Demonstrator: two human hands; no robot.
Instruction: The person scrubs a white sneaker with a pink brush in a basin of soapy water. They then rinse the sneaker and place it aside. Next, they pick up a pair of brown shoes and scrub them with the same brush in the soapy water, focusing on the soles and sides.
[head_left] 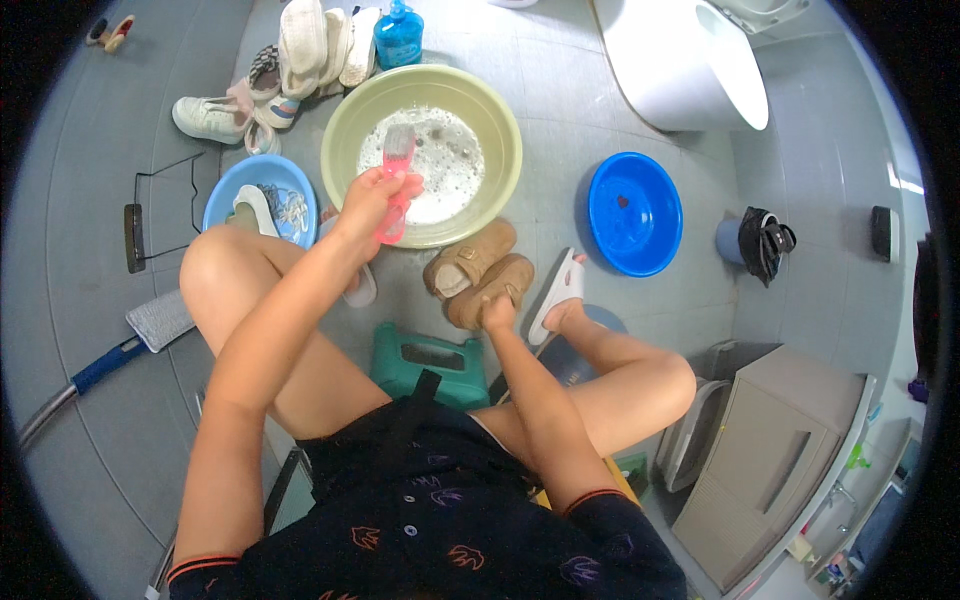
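My left hand (375, 203) is wrapped round the handle of a pink scrub brush (399, 150), its pale bristle end held out above a yellow-green basin (508, 180). White suds and water (440, 190) fill the bottom of that basin. Lower and to the right, my right hand (497, 312) grips a brown shoe (470, 306) with a buckled strap; some of its fingers are hidden at the shoe's opening. A second brown shoe (490, 247) lies just beyond, touching the first.
A light blue basin (214, 205) at left holds a shoe and white laces. Several pale shoes (210, 118) and a blue bottle (400, 38) stand at the back. A blue basin (665, 250), a toilet (680, 70), a green jug (385, 365) and a mop (160, 320) surround me.
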